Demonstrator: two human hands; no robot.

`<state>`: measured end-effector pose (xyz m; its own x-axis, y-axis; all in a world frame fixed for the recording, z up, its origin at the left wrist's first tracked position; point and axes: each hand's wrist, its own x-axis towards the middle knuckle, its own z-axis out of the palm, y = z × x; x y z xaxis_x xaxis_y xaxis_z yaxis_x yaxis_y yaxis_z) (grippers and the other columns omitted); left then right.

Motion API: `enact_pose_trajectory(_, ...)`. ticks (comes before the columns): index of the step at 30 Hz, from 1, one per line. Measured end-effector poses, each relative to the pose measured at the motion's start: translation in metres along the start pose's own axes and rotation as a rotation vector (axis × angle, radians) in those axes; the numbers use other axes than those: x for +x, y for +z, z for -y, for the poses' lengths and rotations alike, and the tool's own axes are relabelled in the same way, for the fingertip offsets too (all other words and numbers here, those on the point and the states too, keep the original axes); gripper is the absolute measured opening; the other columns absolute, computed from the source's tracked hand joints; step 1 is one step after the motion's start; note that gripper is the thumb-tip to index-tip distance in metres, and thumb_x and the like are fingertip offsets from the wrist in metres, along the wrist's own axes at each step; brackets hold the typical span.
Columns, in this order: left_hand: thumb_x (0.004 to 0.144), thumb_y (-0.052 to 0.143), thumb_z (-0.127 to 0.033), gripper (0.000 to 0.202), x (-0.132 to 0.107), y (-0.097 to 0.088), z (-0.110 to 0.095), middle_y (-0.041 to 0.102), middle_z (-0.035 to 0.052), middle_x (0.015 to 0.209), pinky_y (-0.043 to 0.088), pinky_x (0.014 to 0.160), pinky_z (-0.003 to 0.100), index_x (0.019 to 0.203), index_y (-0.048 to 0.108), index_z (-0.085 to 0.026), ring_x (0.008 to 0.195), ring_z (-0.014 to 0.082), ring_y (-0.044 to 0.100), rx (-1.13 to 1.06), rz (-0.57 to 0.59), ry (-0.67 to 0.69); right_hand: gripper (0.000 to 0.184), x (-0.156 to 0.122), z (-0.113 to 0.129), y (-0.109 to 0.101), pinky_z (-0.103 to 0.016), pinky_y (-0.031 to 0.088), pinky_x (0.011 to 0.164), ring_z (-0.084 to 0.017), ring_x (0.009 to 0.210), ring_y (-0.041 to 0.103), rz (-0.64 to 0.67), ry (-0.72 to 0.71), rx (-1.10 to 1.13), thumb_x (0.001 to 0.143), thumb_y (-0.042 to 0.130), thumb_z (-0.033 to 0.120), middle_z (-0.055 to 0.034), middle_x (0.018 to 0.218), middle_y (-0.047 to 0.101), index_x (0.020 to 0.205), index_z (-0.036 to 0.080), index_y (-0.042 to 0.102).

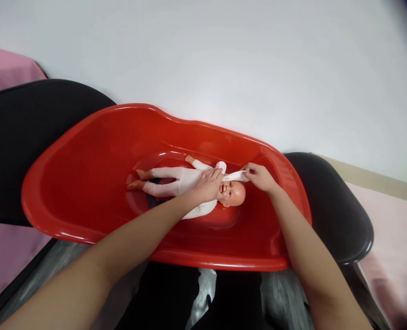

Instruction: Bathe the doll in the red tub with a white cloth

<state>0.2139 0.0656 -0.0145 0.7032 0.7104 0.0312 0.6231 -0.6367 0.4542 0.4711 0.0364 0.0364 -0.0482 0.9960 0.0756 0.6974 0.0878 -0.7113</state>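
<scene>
A baby doll [235, 194] in a white outfit [187, 179] lies on its back inside a red baby bathtub [86, 183], its head to the right and its bare feet to the left. My left hand [208, 186] rests over the doll's upper chest and neck, its fingers closed at the near end of a strip of white cloth [236, 176]. Beside the doll's head, my right hand [259, 177] pinches the cloth's other end, and the strip stretches between both hands. My left hand covers part of the doll's chest.
Under the tub's left end is a black seat [24, 137], and another black seat [334, 206] stands under its right end. Pink fabric [10, 68] lies at the far left, paler pink fabric [392, 238] at the right. A white wall [206, 59] rises behind the tub.
</scene>
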Motion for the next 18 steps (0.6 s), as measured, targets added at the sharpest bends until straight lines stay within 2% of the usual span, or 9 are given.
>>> enact_pose_trajectory(4, 0.084, 0.083, -0.046, 0.092, -0.002, -0.011, -0.008, 0.026, 0.0175, 0.177, 0.01, 0.134, 0.053, 0.16, 0.041, -0.015, 0.167, 0.0329, 0.012, 0.051, 0.016, 0.012, 0.014, 0.0, 0.003, 0.0, -0.039, 0.05, 0.094, -0.025, 0.097, 0.066, -0.032, -0.042, -0.037, 0.087, 0.062, 0.036, -0.0069, 0.109, 0.077, 0.083, 0.024, 0.057)
enact_pose_trajectory(8, 0.086, 0.081, -0.049, 0.082, -0.001, -0.013, -0.009, 0.037, 0.0226, 0.171, 0.011, 0.133, 0.056, 0.152, 0.047, -0.013, 0.164, 0.0338, 0.021, 0.03, 0.022, 0.016, 0.019, 0.0, 0.006, -0.002, -0.041, 0.05, 0.099, -0.027, 0.105, 0.066, -0.095, -0.031, -0.069, 0.091, 0.06, 0.041, -0.0084, 0.112, 0.076, 0.084, 0.025, 0.054)
enact_pose_trajectory(10, 0.084, 0.083, -0.05, 0.077, 0.0, -0.01, -0.007, 0.046, 0.024, 0.164, 0.018, 0.131, 0.054, 0.145, 0.053, -0.013, 0.16, 0.035, 0.03, 0.018, 0.0, 0.012, 0.02, 0.0, 0.005, -0.003, -0.04, 0.05, 0.098, -0.026, 0.104, 0.066, -0.104, -0.034, -0.089, 0.092, 0.059, 0.042, -0.0086, 0.111, 0.076, 0.084, 0.025, 0.054)
enact_pose_trajectory(12, 0.082, 0.085, -0.051, 0.08, 0.001, -0.006, -0.005, 0.05, 0.0229, 0.16, 0.023, 0.129, 0.052, 0.145, 0.053, -0.013, 0.155, 0.0358, 0.038, 0.011, -0.011, -0.007, 0.02, 0.001, 0.002, -0.004, -0.039, 0.049, 0.094, -0.026, 0.101, 0.066, -0.103, -0.037, -0.122, 0.092, 0.059, 0.042, -0.0087, 0.11, 0.076, 0.084, 0.025, 0.053)
enact_pose_trajectory(18, 0.083, 0.083, -0.054, 0.098, 0.002, 0.003, -0.004, 0.047, 0.0205, 0.161, 0.027, 0.125, 0.058, 0.162, 0.037, -0.017, 0.149, 0.0385, 0.042, 0.051, -0.062, -0.024, 0.018, 0.003, -0.002, -0.006, -0.037, 0.046, 0.082, -0.024, 0.085, 0.061, -0.166, -0.043, -0.217, 0.092, 0.057, 0.039, -0.0071, 0.094, 0.072, 0.083, 0.025, 0.053)
